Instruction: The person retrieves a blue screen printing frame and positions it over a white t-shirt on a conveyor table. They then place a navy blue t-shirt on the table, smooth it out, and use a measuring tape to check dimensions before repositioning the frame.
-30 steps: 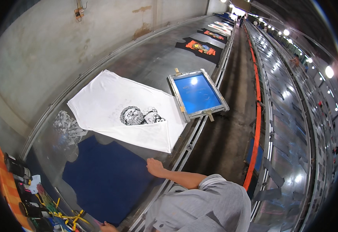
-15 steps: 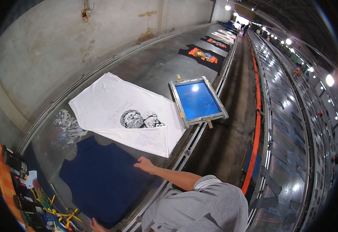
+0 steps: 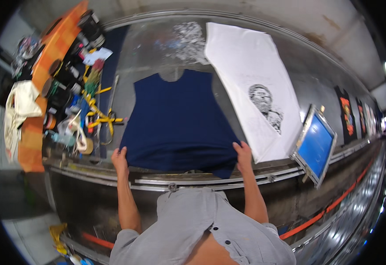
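A navy blue shirt-shaped cloth panel (image 3: 175, 117) lies on the long grey table in front of me, its scooped neck pointing away. My left hand (image 3: 120, 160) is closed on its near left corner. At the near right corner my right hand (image 3: 243, 156) pinches the edge between thumb and fingers. Between the two hands the near edge is raised in soft folds, while the far part lies flat. To the right is a white cloth (image 3: 246, 53) printed with a dark bearded figure; part of it is folded over the print.
A blue printing screen in a metal frame (image 3: 315, 145) leans at the table's near edge on the right. Bottles, jars and yellow straps (image 3: 96, 106) crowd the left end beside an orange board (image 3: 62, 42). Metal rails (image 3: 202, 182) run along the near edge. Dark printed shirts (image 3: 346, 115) lie farther right.
My view has swung left. The right hand has gone from the panel's side to its near right corner, and the left now grips the other corner. The near edge has risen into folds.
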Demonstrator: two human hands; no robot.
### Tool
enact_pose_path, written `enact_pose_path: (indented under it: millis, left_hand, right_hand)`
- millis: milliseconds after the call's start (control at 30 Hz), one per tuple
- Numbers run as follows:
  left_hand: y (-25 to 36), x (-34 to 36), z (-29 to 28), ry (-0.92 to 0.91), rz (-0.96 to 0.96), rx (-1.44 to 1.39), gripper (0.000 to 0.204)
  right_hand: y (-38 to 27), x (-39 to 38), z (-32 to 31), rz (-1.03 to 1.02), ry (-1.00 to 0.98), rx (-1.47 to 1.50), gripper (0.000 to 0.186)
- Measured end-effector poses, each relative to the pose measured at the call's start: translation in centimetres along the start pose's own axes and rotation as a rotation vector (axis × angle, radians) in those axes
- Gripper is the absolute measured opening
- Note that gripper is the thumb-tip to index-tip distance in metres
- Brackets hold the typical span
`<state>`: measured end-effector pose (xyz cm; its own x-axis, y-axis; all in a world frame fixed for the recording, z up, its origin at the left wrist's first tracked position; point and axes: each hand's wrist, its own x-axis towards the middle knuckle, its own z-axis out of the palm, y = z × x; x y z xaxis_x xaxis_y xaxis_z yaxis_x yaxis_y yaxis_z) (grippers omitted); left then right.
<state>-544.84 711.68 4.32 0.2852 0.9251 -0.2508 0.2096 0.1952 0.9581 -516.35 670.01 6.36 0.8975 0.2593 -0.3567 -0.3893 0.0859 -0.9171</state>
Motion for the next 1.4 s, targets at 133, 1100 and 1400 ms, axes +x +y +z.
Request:
enact_pose_path:
  millis: [133, 1100, 1400]
  left_hand:
    - [-0.1, -3.1, -3.8, -0.119, -0.137, 0.286, 0.011]
    - [2.4, 3.1, 1.8, -0.423, -0.364, 0.137, 0.036]
    - [1.2, 3.3, 0.8, -0.357, -0.248, -0.001, 0.029]
  right_hand:
    - [-0.6, -3.1, -5.4, 0.167, -0.233, -0.427, 0.021]
    - [0.4, 3.6, 2.0, 0.436, -0.172, -0.288, 0.022]
    - [-0.6, 1.6, 2.6, 0.433, -0.049, -0.018, 0.027]
